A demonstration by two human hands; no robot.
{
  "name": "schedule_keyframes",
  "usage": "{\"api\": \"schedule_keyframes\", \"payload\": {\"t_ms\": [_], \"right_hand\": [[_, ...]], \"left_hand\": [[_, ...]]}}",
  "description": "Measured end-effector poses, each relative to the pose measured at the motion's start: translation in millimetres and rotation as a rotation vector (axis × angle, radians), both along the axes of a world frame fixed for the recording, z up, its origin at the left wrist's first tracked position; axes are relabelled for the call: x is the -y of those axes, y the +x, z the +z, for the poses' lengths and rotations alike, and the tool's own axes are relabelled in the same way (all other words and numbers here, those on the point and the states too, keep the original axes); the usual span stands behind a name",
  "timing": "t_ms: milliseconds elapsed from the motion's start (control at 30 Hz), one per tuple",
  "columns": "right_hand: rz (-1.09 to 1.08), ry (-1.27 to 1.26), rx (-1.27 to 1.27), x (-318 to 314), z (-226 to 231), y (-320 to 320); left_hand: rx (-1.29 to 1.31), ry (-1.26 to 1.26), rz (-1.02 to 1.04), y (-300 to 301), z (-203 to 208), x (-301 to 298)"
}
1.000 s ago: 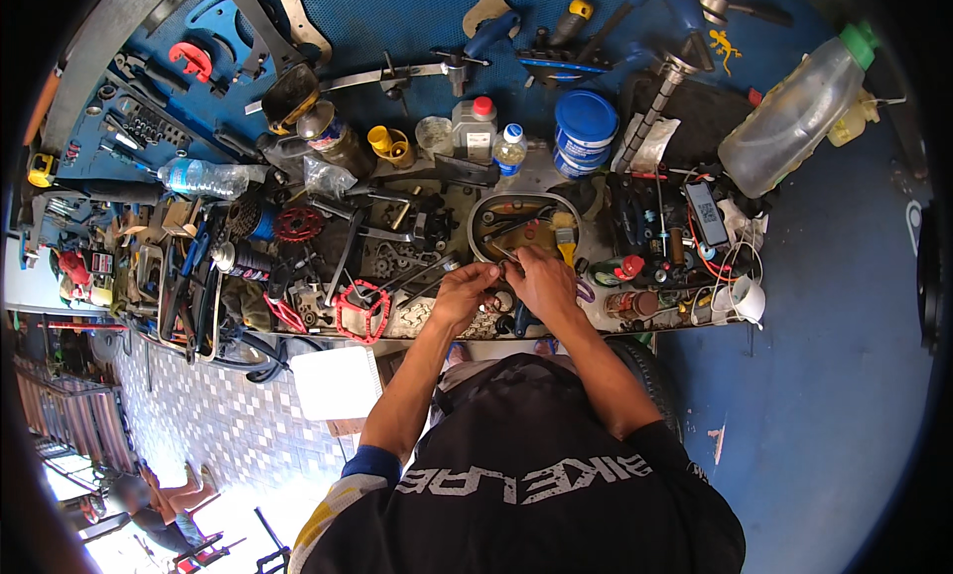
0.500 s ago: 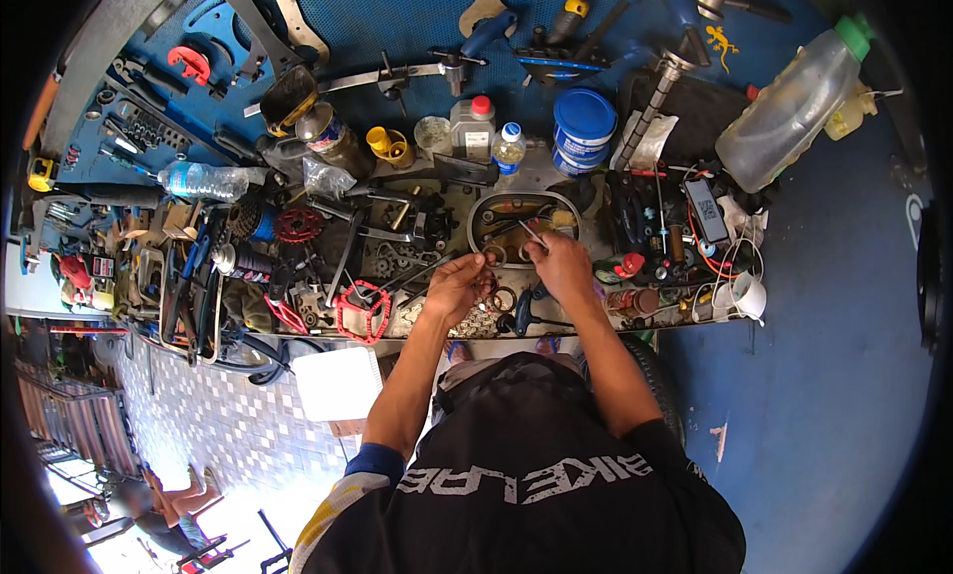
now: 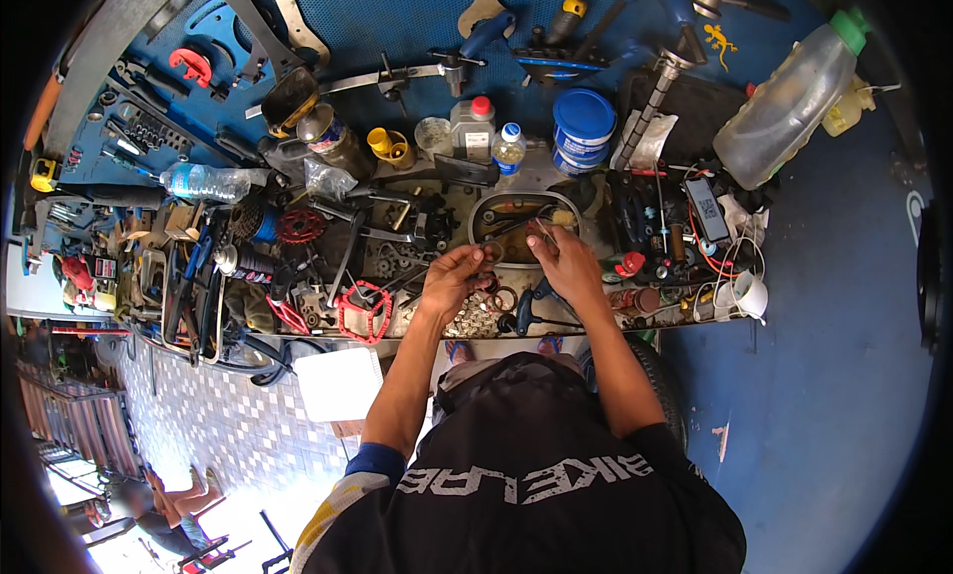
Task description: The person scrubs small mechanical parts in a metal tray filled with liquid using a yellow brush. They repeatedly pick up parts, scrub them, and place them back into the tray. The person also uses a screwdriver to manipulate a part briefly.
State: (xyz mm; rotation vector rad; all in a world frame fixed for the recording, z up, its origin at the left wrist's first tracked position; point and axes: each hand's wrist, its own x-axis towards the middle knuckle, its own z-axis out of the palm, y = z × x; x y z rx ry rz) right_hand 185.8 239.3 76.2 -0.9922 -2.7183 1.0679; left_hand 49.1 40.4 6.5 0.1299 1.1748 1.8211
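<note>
Over the near rim of a shallow oval pan holding brownish liquid, both my hands work close together. The fingertips of my left hand are pinched around a small dark part, too small to name. My right hand is closed on a thin stick-like tool, whose kind I cannot make out; its tip points over the pan. A brush-like tan tuft and some dark pieces lie in the pan. Below my hands are small rings, a heap of metallic links and a blue-handled tool.
A red pedal and a red chainring lie on the crowded bench to the left. Behind the pan stand a small bottle and a blue tub. Rightward are a phone and a white cup. Another person sits far lower left.
My right hand has shifted slightly right and turned, moving the thin tool away from my left fingers. My left hand has moved slightly left and stays pinched.
</note>
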Motion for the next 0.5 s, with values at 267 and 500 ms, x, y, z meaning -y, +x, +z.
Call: {"api": "schedule_keyframes", "payload": {"t_ms": [267, 500], "right_hand": [[-0.042, -0.003, -0.237, 5, 2, 11], [-0.073, -0.058, -0.250, 9, 10, 28]], "left_hand": [[-0.687, -0.234, 0.079, 0, 4, -7], [-1.533, -0.426, 0.121, 17, 44, -6]]}}
